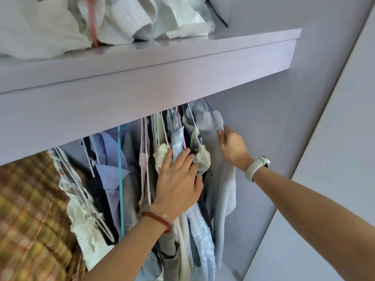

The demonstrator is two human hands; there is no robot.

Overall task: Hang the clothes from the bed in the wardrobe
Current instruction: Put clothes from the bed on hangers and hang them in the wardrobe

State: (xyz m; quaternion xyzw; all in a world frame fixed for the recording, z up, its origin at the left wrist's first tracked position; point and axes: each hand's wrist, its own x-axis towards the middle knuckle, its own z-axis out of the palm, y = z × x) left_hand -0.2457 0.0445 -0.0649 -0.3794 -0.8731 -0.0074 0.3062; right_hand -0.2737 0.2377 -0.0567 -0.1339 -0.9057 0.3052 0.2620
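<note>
A pale blue knit sweater point(221, 179) hangs on a hanger at the right end of the wardrobe's row of clothes. My right hand point(233, 148) grips its shoulder just below the ribbed collar. My left hand point(178, 179), fingers straight, presses against the neighbouring hanging clothes point(176, 138) and holds them to the left of the sweater. The rail itself is hidden behind the shelf front point(142, 86).
Several shirts and tops on white and blue hangers point(120, 179) fill the rail to the left, ending in a plaid garment point(30, 209). Folded white linens and bags point(121, 19) lie on the shelf above. The wardrobe's side wall point(284, 128) stands close to the sweater's right.
</note>
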